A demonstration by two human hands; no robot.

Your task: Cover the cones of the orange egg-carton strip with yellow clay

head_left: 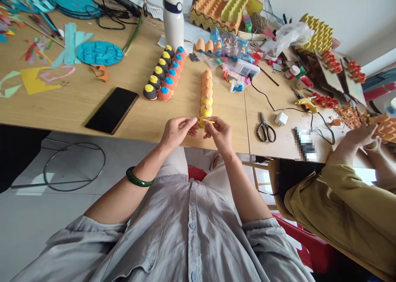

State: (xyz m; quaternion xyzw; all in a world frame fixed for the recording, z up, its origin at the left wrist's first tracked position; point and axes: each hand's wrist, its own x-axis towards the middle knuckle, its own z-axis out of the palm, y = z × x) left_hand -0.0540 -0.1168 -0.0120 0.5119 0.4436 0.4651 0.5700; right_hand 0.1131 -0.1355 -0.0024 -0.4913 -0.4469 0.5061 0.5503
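A narrow row of egg-carton cups (207, 86) runs away from me on the table, orange at the far end and yellow at the near end. Both my hands are at its near end, by the table's front edge. My right hand (220, 134) pinches a small thin yellow strip (209, 121) that lies across the last yellow cup. On the other side, my left hand (179, 130) has its thumb and fingertips drawn together close to that cup. Whether anything is between those fingers is too small to tell.
Painted carton rows (168, 81), a white bottle (173, 22) and a black phone (111, 110) are to the left. Scissors (265, 129), a white adapter (281, 119) and a glue gun (307, 104) with its cord lie to the right. A co-worker's hands (361, 135) are at far right.
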